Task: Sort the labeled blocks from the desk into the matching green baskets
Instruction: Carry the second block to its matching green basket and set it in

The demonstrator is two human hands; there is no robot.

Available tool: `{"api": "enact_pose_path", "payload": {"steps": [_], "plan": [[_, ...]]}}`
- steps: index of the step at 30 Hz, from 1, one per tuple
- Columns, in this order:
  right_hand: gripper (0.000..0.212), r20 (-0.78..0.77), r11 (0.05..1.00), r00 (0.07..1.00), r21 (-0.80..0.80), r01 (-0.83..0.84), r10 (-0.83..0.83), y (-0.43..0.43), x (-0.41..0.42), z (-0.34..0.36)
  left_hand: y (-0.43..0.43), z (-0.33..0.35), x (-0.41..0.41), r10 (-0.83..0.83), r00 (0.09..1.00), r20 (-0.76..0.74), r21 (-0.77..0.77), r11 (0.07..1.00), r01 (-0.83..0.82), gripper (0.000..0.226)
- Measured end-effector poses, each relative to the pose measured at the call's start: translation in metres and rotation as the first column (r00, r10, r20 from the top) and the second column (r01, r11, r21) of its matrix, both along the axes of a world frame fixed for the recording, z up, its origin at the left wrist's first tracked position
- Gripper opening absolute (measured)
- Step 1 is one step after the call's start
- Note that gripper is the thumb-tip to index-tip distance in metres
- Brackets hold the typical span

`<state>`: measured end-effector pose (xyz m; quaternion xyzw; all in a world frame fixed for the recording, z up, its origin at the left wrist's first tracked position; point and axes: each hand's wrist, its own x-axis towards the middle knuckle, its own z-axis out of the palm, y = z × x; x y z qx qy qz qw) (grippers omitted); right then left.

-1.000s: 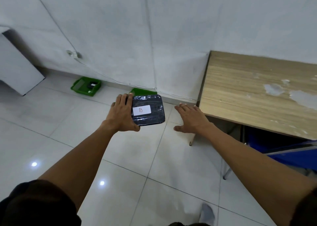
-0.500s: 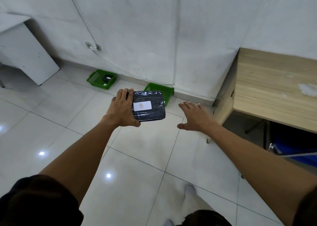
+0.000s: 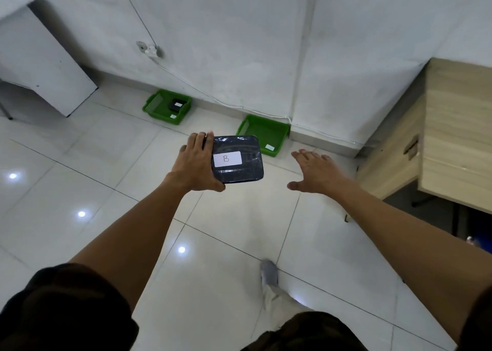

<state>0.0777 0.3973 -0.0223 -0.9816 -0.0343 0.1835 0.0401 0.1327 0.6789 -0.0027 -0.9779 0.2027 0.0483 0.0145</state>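
Note:
My left hand grips a flat black block by its left edge, held level above the floor; a white label on top reads "B". Just beyond it, against the wall, stands an empty green basket with a small white tag on its front rim. A second green basket stands further left by the wall, with a black labelled block inside. My right hand hovers to the right of the held block, palm down, fingers spread, holding nothing.
The wooden desk juts in at the right edge. A white cabinet panel leans at the far left. A white cable runs along the wall above the baskets. My foot is on the white tiled floor.
I have walked away from the desk toward the wall; both baskets have come closer and into fuller view. The left hand keeps its hold on the B block.

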Motion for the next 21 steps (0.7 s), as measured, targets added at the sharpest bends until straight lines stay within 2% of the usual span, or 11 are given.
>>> {"api": "enact_pose_path", "payload": {"steps": [7, 14, 21], "plan": [[0.09, -0.015, 0.998, 0.999, 0.048, 0.043, -0.042, 0.013, 0.09, -0.014, 0.007, -0.018, 0.103, -0.014, 0.998, -0.057, -0.002, 1.0, 0.013, 0.133], [0.088, -0.058, 0.99, 0.989, 0.032, 0.136, -0.134, 0.039, 0.164, -0.038, 0.014, -0.057, 0.206, -0.132, 0.984, -0.123, -0.048, 0.991, 0.127, 0.133], [0.085, -0.158, 0.949, 0.938, 0.011, 0.314, -0.309, 0.07, 0.23, -0.052, 0.025, -0.084, 0.321, -0.284, 0.944, -0.169, -0.084, 0.958, 0.273, 0.128]]}}
